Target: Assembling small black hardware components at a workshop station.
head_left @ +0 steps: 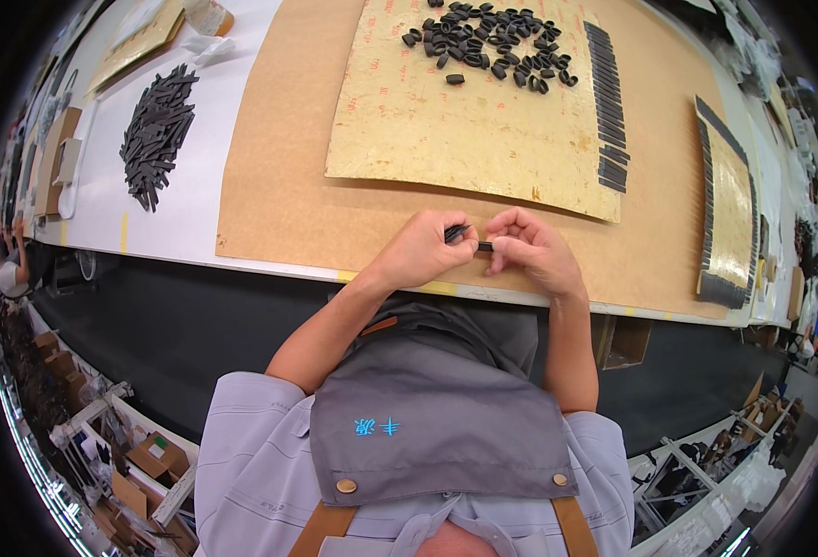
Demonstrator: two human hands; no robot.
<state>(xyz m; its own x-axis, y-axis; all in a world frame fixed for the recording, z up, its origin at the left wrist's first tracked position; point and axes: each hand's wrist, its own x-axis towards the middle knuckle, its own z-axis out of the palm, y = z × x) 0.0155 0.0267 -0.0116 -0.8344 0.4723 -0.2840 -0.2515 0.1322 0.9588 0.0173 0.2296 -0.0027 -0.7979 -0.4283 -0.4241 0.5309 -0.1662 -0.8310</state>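
Note:
Above the table's front edge, my left hand is closed around a small bunch of short black strips. A single black strip spans the small gap between my two hands. Its left end is at my left fingertips, and the thumb and fingers of my right hand pinch its other end. The other right fingers are curled and raised. Just beyond my hands lies a yellowish board bearing many small black loops. A column of flat black strips lines its right edge.
Brown paper covers the middle of the white table. A heap of black strips lies at left. At right, another board is edged with black strips. A cardboard box sits under the table. Another person is at far left.

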